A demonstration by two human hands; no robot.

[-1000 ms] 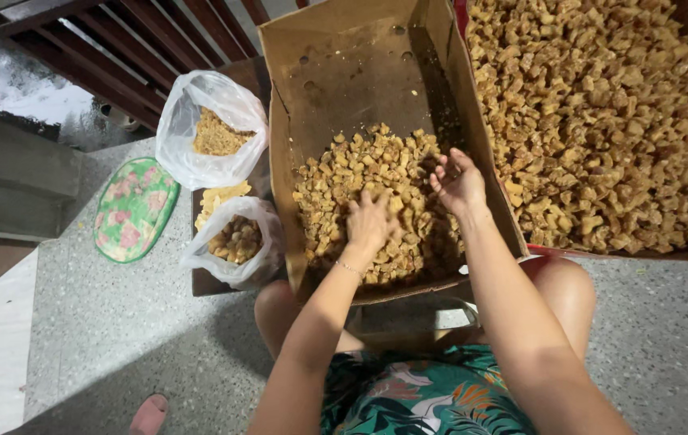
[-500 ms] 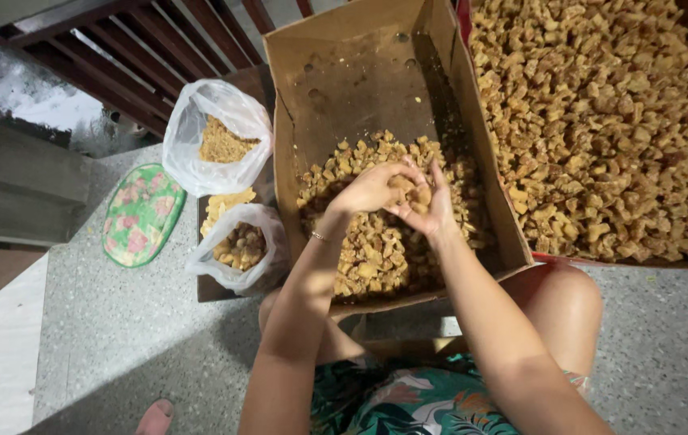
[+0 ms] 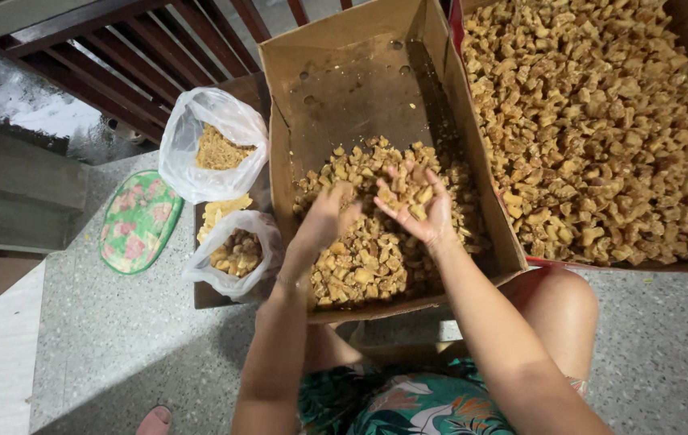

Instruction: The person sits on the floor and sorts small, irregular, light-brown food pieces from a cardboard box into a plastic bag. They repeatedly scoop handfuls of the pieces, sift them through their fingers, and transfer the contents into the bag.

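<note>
Right hand (image 3: 418,205) cupped palm-up, fingers half open, cradling few golden-brown chunks (image 3: 408,197); left hand (image 3: 324,219) at its 9 o'clock, fingers curled loosely, contents hidden, cannot tell; both over pile in cardboard box (image 3: 336,89); pieces small, irregular, blocky; left hand nearer pile

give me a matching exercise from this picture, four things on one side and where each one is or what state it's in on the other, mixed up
Things:
1. right hand
2. left hand
3. upper plastic bag
4. green floral mat

Places or states:
a. flat on the speckled floor, left of the bags
b. palm up, cupping golden chunks over the cardboard box
c. open-mouthed, fine yellowish crumbs inside
d. fingers curled, lowered over the chunks in the box

Pairs: 1-b, 2-d, 3-c, 4-a
</note>
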